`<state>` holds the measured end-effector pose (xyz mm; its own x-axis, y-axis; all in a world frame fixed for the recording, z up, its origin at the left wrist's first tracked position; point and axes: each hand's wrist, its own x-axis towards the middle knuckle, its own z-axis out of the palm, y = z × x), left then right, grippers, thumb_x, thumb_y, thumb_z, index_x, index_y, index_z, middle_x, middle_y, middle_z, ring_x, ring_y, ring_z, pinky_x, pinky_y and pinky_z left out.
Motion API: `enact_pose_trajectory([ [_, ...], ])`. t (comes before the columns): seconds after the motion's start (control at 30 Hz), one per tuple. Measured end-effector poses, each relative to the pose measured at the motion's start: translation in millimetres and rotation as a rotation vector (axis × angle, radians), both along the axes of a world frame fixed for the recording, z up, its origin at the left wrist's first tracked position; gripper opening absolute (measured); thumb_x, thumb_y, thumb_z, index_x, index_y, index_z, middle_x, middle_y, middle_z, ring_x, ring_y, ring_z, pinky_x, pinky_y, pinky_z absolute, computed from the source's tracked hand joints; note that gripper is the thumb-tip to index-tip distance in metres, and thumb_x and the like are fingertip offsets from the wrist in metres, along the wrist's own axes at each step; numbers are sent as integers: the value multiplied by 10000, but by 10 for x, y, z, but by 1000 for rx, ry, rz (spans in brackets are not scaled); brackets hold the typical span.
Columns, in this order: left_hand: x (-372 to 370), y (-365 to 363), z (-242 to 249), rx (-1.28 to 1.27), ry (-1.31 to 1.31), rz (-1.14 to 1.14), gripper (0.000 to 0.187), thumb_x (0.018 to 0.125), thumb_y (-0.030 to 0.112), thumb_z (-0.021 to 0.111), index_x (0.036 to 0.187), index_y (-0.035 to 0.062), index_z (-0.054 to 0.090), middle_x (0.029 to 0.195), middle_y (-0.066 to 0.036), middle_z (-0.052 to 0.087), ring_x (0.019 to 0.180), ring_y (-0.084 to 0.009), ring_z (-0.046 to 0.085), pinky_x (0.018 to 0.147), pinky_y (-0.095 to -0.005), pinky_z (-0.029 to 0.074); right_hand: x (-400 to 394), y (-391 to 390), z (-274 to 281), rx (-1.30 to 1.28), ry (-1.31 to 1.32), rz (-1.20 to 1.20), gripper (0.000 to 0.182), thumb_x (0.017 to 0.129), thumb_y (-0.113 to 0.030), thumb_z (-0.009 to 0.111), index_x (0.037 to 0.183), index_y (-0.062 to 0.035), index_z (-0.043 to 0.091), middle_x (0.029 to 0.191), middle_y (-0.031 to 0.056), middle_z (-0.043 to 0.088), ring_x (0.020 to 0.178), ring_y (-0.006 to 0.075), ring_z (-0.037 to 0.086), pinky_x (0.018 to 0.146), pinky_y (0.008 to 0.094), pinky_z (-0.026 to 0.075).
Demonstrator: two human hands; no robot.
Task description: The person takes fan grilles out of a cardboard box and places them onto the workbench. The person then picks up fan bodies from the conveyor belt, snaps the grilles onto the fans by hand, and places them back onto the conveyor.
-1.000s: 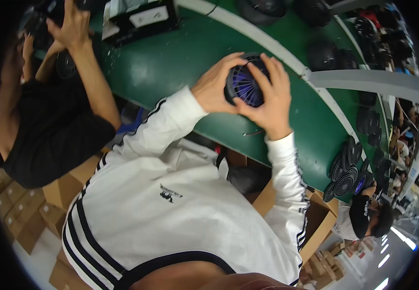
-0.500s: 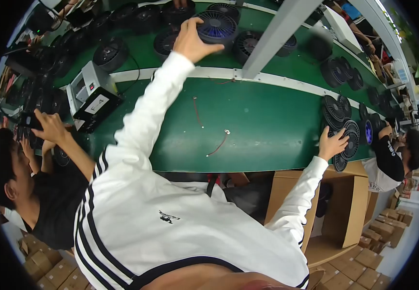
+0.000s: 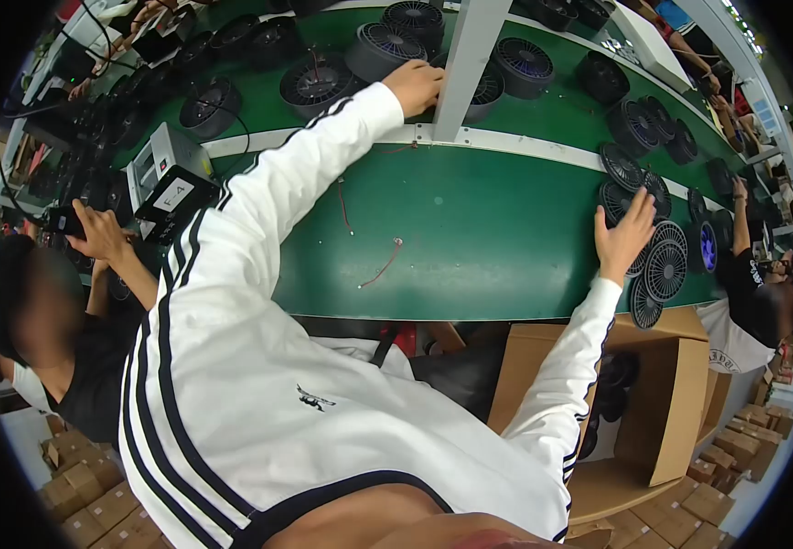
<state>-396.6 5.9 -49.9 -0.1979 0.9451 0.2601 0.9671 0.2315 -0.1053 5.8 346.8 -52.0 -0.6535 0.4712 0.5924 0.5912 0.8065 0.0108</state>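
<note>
**A:** Where do we have our hands now, if we take the grey post (image 3: 459,69) as the landmark?

**B:** Our left hand (image 3: 412,87) is stretched far out and lies just to the left of the post, at its foot. It is touching the dark round fan (image 3: 380,48) that stands on the far belt, just left of the post. The fingers look curled, but the post covers part of them, so we cannot tell if they really close on the fan or only rest against it.

**A:** And the other hand?

**B:** Our right hand (image 3: 625,235) is well to the right of the post and nearer to us, on the near part of the green desk (image 3: 488,229). It is wide open, fingers spread, and the palm lies flat on the stack of fan grilles (image 3: 662,261) at the right end of the desk. It holds nothing; it only presses on the top ones.

**A:** How do the grilles lie from this hand?

**B:** They are directly under the fingers and go on further to the right and towards us. They are round discs, overlapped in a leaning row, so they have no long axis. The right hand is clearly the nearer one to them; the left is well apart, on the other side of the post.

**A:** Anything between the two hands?

**B:** Only loose red wires (image 3: 383,261) on the desk, left of the post and nearer to us.
</note>
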Motion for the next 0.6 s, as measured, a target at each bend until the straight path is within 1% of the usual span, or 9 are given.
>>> enact_pose_trajectory([
  [0.13,16,-89,489,259,-387,-23,393,925,50,743,1313,56,678,1303,-190,728,1206,-425,684,1021,-482,556,-220,280,47,-21,-84,46,993,875,-516,786,1697,-146,369,1710,251,376,1575,474,348,1265,651,285],
  [0.23,-142,-343,579,476,-565,95,349,989,113,767,1307,32,649,1196,-127,745,1142,-264,721,999,-375,545,-318,575,-14,-255,-222,-44,977,853,-537,803,1663,-134,436,1669,186,479,1544,451,415,1269,622,299],
  [0.27,-276,-458,550,557,-719,161,351,1029,135,740,1340,28,618,1183,-103,737,1130,-228,718,982,-354,549,-337,699,-118,-154,-140,-29,828,839,-516,815,1534,-122,594,1521,158,607,1411,452,531,1207,574,393],
  [0.3,-204,-620,658,770,-989,85,349,1066,233,703,1344,29,644,1191,-135,742,1173,-300,719,1034,-418,556,-330,622,-73,-149,-146,-13,764,832,-499,823,1465,-117,633,1463,158,622,1358,442,551,1173,563,417],
  [0.33,-356,-858,540,937,-1188,102,200,1063,98,685,1247,40,634,1145,-73,741,990,-167,712,873,-302,554,-355,432,28,-144,-155,9,701,824,-482,831,1397,-112,671,1406,159,636,1306,432,571,1139,551,442],
  [0.4,-214,-1539,607,998,-1401,52,278,1095,160,662,1332,20,621,1215,-69,721,1149,-207,707,1000,-362,547,-386,-7,114,-50,-125,117,482,817,-368,844,1189,-86,721,1219,172,641,1129,415,594,1033,525,494],
  [0.5,648,-2295,359,1164,-2015,-304,367,1161,257,520,1443,33,591,1440,-107,681,1353,-259,639,1128,-464,525,-426,-505,-109,-68,-133,149,405,838,-285,824,1162,-73,704,1266,220,633,1206,468,578,1070,544,480],
  [0.53,962,-2472,182,1228,-2142,-301,394,1164,269,508,1469,29,576,1471,-116,666,1358,-268,638,1128,-469,530,-414,-699,-103,155,14,234,328,862,-232,794,1131,-69,702,1344,270,629,1283,531,541,1101,578,458],
  [0.6,1589,-2699,-122,1283,-2299,-256,430,1169,278,489,1508,20,551,1506,-128,648,1368,-279,634,1132,-469,532,-409,-757,-153,72,16,234,282,875,-225,787,1054,-43,667,1439,331,612,1384,553,509,1153,615,416],
])
